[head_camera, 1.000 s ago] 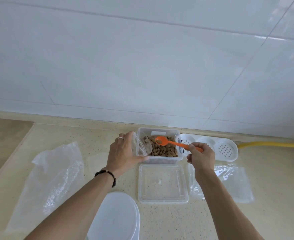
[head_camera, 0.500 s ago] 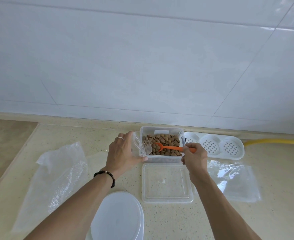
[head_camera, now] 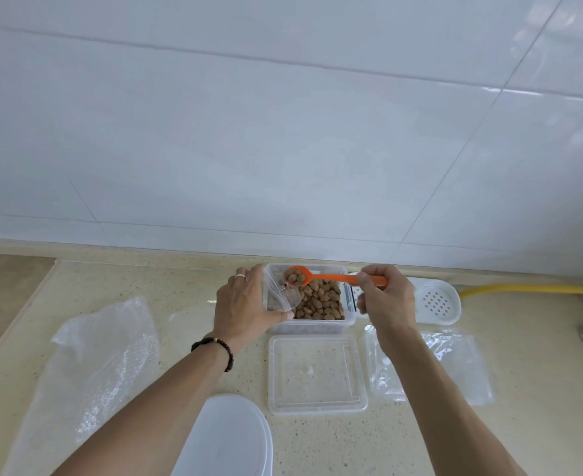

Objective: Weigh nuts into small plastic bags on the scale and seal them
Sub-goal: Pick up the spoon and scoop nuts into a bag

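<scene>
A big crumpled plastic sheet [head_camera: 87, 369] lay at the left of the table [head_camera: 540, 424], a white oval lid [head_camera: 228, 441] sat at the near edge between the forearms, and a flat stack of clear bags [head_camera: 455, 365] lay to the right, partly hidden by the right forearm. Behind them a white perforated tray [head_camera: 436, 300] stood against the wall, with a yellow hose [head_camera: 537, 289] running off to the right. The table was speckled beige stone, backed by large white wall tiles [head_camera: 283, 132]. A clear tub [head_camera: 317, 326] held brown nuts [head_camera: 321, 302]; its clear cover [head_camera: 317, 372] lay flat just in front of it. The left hand [head_camera: 245, 309] gripped a small bag [head_camera: 279, 297] with thumb and curled fingers, holding its mouth open at the tub's left edge. The right hand [head_camera: 384, 297] pinched the handle of an orange spoon [head_camera: 338, 277], whose bowl, loaded with nuts, hung over the bag's mouth above the tub.
</scene>
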`<state>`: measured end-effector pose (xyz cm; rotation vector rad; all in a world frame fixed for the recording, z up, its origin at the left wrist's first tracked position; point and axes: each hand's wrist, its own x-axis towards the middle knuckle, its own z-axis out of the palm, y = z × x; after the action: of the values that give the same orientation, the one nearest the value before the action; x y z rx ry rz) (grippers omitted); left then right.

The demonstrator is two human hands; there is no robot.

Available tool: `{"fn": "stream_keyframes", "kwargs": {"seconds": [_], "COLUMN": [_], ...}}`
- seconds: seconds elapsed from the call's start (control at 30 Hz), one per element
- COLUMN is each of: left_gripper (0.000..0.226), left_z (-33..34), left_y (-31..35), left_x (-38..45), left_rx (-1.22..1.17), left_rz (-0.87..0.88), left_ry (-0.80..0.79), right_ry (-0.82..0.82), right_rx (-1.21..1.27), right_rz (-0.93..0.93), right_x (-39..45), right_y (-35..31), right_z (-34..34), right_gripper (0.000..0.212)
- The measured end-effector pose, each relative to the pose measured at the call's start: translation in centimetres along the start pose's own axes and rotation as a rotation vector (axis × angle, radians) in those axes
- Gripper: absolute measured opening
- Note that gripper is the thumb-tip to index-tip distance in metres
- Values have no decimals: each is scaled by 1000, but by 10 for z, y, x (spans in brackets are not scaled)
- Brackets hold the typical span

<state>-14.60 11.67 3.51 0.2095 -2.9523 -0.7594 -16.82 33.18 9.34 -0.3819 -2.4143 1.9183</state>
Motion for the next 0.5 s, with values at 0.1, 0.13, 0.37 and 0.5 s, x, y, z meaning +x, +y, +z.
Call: {"fn": "stream_keyframes", "kwargs": {"seconds": [0.1,0.13,0.37,0.5], "left_gripper": [85,85,105,95], "left_z": [2,2,8,7], "left_y": [6,7,7,3], "left_x": [0,0,0,-2], "left_rx": [-88,-117,-208,-147], "left_rz": [-3,-10,-68,-63], "left_ry": [-22,-33,-52,-24], "right_ry": [-185,-222,-200,-86], "right_rx": [-236,-304,-366,-174], "right_rz": [-268,-349,-431,-307], "right_x": [-11,-14,-17,-17], "right_y": [-9,-10,-14,-14], "right_z": [6,7,-6,-9], "right_gripper": [12,13,15,13]}}
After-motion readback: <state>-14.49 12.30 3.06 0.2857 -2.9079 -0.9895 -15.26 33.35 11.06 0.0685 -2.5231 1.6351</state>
